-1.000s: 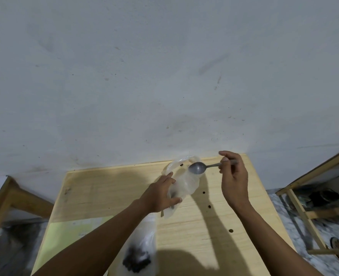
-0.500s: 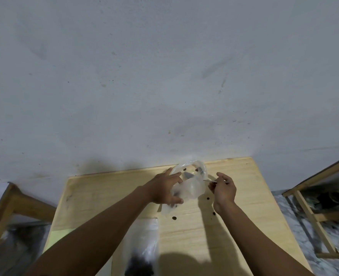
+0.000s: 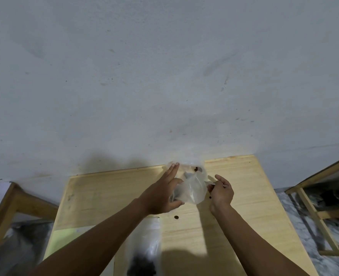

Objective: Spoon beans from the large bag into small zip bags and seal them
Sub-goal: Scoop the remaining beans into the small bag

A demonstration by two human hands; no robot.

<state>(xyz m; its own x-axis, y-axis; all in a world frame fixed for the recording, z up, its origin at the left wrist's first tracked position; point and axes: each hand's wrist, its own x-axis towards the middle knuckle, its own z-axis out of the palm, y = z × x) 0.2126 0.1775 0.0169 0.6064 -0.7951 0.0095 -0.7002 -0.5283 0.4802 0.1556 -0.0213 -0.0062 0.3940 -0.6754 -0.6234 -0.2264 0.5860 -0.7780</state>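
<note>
At lower centre of the frame, the large bag (image 3: 144, 253) lies on the wooden table (image 3: 109, 196), its dark beans (image 3: 141, 268) gathered at the bottom edge. Your left hand (image 3: 160, 193) grips the small bag (image 3: 192, 189) just right of centre, thumb beneath, fingers extended along its far side. A few beans show near the bag's open mouth. Your right hand (image 3: 221, 191) pinches the bag's right edge; whether it also holds a spoon cannot be determined. Loose beans (image 3: 176, 217) lie on the table below the bag. The step appears to be filling or closing. Next, align the mouth strips and press them shut.
</note>
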